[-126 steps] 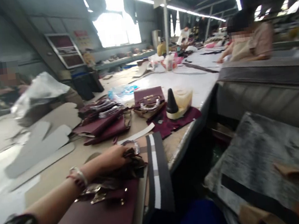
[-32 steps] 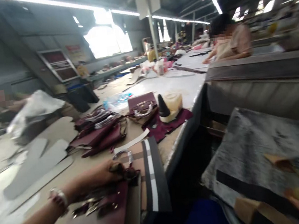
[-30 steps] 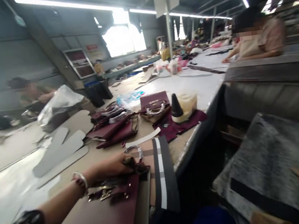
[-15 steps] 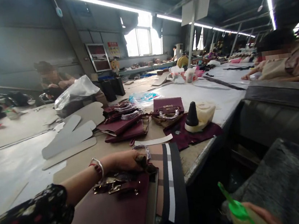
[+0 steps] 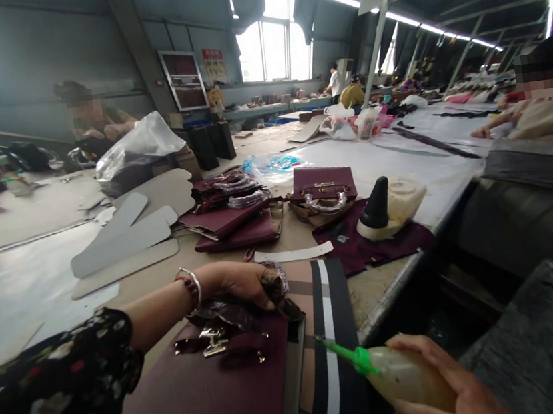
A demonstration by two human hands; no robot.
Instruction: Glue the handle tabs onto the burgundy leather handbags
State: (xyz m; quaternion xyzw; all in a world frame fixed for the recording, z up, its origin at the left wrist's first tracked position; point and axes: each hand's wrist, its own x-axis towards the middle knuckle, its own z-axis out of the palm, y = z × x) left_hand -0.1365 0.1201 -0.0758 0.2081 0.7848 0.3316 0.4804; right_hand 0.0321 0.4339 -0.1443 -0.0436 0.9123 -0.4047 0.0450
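Glue bottle [image 5: 402, 374] is clenched in my right hand [image 5: 450, 390], green nozzle [image 5: 358, 360] pointing up-left from that grip toward the maroon strap bundle [image 5: 224, 334], which my left hand [image 5: 238, 285] grips, so left's way nearer.

No text I can read on my feed.
The one sign is a red-and-white notice [image 5: 215, 65] on the far wall, beside a framed board [image 5: 183, 79]. Its print is too small and blurred for me to make out. The gold clasp [image 5: 323, 188] on the far bag [image 5: 338, 178] up the desk [image 5: 39, 290] and the metal fittings [image 5: 211, 332] on the near bag [image 5: 204, 404] are too small for me to tell any stamp or brand.
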